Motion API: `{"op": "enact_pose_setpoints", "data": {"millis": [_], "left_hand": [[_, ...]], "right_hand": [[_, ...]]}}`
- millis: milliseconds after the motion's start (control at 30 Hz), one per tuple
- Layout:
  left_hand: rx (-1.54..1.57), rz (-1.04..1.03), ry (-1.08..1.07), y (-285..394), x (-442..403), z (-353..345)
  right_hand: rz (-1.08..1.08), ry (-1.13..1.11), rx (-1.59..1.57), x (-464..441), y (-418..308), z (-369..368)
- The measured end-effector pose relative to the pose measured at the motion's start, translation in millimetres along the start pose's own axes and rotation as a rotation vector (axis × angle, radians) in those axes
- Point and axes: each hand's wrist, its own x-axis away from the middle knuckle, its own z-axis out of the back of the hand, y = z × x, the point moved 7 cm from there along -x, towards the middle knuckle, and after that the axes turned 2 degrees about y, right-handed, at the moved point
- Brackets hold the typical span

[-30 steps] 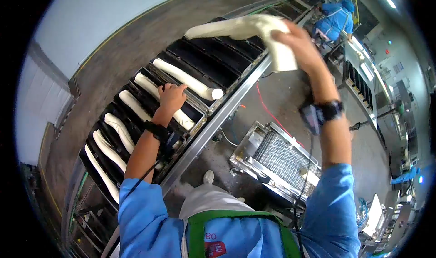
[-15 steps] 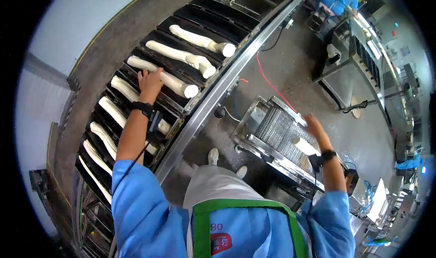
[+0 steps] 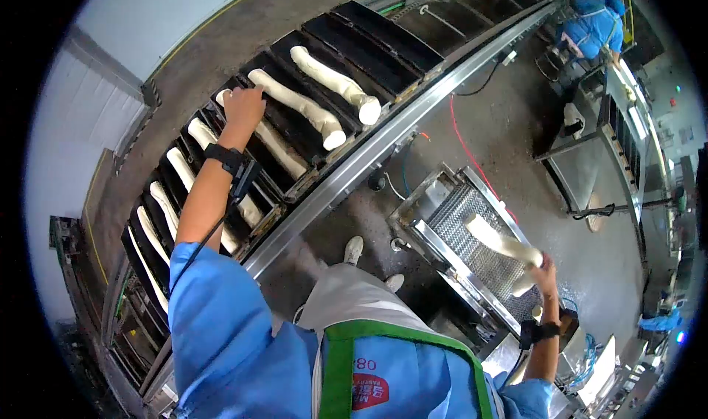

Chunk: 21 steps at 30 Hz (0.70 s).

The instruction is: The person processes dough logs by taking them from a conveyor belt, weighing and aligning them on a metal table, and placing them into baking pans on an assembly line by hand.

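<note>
Long pale dough rolls lie one to a compartment in a row of black trays [image 3: 375,52] on a metal rail. My left hand [image 3: 244,109] rests at the upper end of one dough roll [image 3: 277,147], its fingers curled down over the tray; what they grip is hidden. To its right lie two more dough rolls, one [image 3: 296,108] near the hand and one [image 3: 335,82] farther along. Low on the right, my right hand [image 3: 544,274] is closed on the end of a dough roll [image 3: 501,243] above a metal mesh conveyor [image 3: 463,221].
A metal rail [image 3: 369,158] runs along the trays' near side. Beyond the conveyor stands a metal table [image 3: 584,157]. A person in blue [image 3: 592,29] is at the upper right. A red hose [image 3: 470,150] runs across the floor.
My right hand first laid a dough roll in the trays, then moved down to the conveyor and took hold of another. My left hand has stayed over the trays, shifting slightly up.
</note>
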Motion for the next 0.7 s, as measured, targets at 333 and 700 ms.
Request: {"op": "enact_pose_setpoints", "data": {"millis": [333,700], "left_hand": [[0.306,-0.267,-0.050,100.2,-74.1,-11.5],[-0.179,-0.135,-0.076,100.7,-122.8,-51.6]], "right_hand": [[0.483,-0.175,-0.338,-123.9,-372.9,-135.2],[0.479,-0.529,-0.124,-259.8,-382.4,-237.3]]}}
